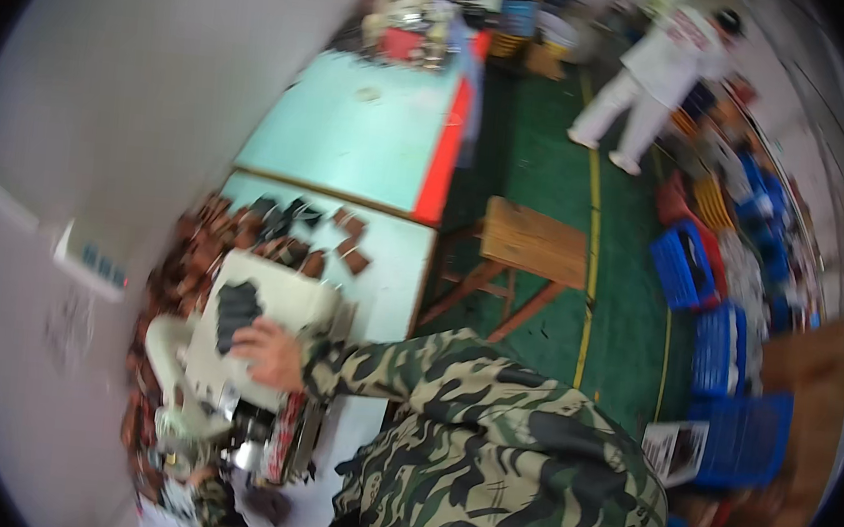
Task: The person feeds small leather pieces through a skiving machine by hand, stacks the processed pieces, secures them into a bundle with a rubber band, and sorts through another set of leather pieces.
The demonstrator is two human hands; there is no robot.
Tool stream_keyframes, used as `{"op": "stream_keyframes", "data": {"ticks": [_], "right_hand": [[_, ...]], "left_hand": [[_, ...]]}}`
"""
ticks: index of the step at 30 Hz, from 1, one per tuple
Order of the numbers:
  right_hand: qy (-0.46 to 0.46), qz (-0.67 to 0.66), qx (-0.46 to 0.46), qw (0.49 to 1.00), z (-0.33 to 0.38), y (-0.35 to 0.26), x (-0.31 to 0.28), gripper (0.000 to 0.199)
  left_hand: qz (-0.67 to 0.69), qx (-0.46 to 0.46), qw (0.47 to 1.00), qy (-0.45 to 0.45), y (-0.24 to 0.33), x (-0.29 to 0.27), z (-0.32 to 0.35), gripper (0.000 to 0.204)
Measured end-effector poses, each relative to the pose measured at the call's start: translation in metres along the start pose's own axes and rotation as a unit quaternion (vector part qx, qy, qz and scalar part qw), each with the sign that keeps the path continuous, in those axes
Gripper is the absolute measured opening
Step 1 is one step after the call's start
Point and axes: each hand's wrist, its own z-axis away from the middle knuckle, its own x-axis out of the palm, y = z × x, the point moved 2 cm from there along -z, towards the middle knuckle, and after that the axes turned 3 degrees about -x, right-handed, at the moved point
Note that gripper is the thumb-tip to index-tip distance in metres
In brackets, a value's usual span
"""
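A cream-white sewing machine stands on the pale table at the lower left. Above its top, a dark grey piece with an uneven edge shows, its material too blurred to tell. My right hand reaches over the machine in a camouflage sleeve, its fingers closed at the near edge of this piece. Lower down, beside the machine's head, is my left hand, small and blurred, its fingers not readable. A dark brown piece lies on the table close by.
Brown pieces are heaped between machine and wall, with black ones behind. Another pale green table continues beyond. A wooden stool stands on the green floor. Blue crates line the right side; a person in white is farther off.
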Motion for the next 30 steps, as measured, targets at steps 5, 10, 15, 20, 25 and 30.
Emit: {"op": "stream_keyframes", "data": {"ticks": [5,10,15,20,25,30], "right_hand": [[0.037,0.058,0.048,0.996,0.023,0.027,-0.005,0.008],[0.035,0.041,0.096,0.994,0.0,0.014,-0.031,0.013],[-0.144,-0.134,0.24,0.951,0.015,-0.072,-0.033,0.019],[-0.283,-0.461,0.344,0.768,0.025,-0.146,-0.019,0.025],[-0.244,-0.534,0.45,0.674,0.014,-0.103,-0.062,0.03],[-0.308,-0.626,0.489,0.524,-0.015,-0.12,-0.062,0.031]], "left_hand": [[0.261,0.087,0.955,0.112,0.081,-0.079,0.008,0.052],[0.542,-0.013,0.838,0.063,0.085,-0.175,0.093,0.04],[0.64,-0.049,0.767,0.012,0.089,-0.22,0.206,0.039],[0.534,0.032,0.832,0.146,0.185,-0.282,0.236,0.036],[0.696,0.025,0.717,-0.006,0.204,-0.336,0.229,0.024],[0.724,-0.09,0.683,0.02,0.191,-0.331,0.239,0.021]]}}
